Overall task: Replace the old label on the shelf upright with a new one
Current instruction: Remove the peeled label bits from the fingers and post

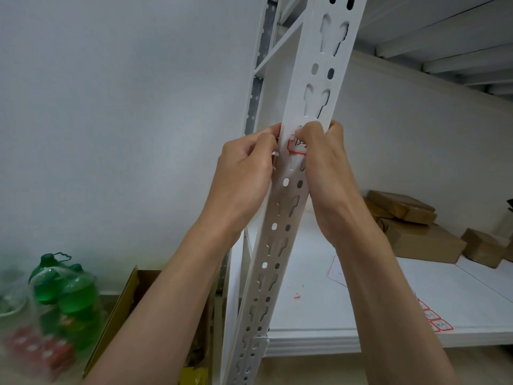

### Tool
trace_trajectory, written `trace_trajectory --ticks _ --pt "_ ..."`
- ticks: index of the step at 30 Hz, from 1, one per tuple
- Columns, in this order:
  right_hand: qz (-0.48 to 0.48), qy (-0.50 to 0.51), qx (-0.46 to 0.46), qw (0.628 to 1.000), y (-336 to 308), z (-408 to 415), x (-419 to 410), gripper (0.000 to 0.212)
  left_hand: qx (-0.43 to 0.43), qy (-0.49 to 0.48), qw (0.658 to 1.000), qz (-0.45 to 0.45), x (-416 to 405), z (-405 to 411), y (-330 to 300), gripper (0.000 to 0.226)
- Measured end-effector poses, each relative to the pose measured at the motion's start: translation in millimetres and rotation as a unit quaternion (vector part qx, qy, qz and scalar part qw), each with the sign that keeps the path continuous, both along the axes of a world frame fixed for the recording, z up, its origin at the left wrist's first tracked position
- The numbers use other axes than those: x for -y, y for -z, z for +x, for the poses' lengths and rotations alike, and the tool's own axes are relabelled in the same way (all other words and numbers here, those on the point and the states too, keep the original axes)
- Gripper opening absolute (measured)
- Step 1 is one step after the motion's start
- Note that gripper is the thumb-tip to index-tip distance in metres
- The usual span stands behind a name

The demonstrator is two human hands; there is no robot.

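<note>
A white perforated shelf upright [313, 87] runs up the middle of the view. A red-bordered label [294, 148] with black handwriting is stuck on it at hand height, partly hidden by fingers. My left hand [244, 179] grips the upright's left edge, its fingers curled round it beside the label. My right hand [322, 162] wraps the right edge, its thumb and fingertips at the label's upper right corner. A sheet of red-bordered labels [435, 319] lies on the shelf board at lower right.
The white shelf board [388, 307] carries brown cardboard boxes [416, 226] at the back right, a paper sheet [337, 270] and a small red scrap [297, 296]. Green bottles [66, 290] and an open carton [133, 301] stand on the floor at left.
</note>
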State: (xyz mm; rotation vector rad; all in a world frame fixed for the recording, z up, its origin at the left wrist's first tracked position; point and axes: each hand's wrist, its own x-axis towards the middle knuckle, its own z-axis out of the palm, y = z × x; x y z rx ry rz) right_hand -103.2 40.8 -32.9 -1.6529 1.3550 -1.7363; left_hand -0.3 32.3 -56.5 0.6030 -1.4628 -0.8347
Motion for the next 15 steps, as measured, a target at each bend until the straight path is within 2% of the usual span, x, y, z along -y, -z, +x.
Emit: trace_trajectory --ticks 8,15 --pt "-0.028 0.02 -0.019 0.999 2.0 5.6 3.7 0.021 -0.001 0.001 1.0 0.003 5.3 0.5 2.1 0.038" --pt "-0.013 0.007 -0.013 1.0 -0.8 3.1 2.8 0.023 0.001 0.001 1.0 0.0 3.1 0.7 1.8 0.043"
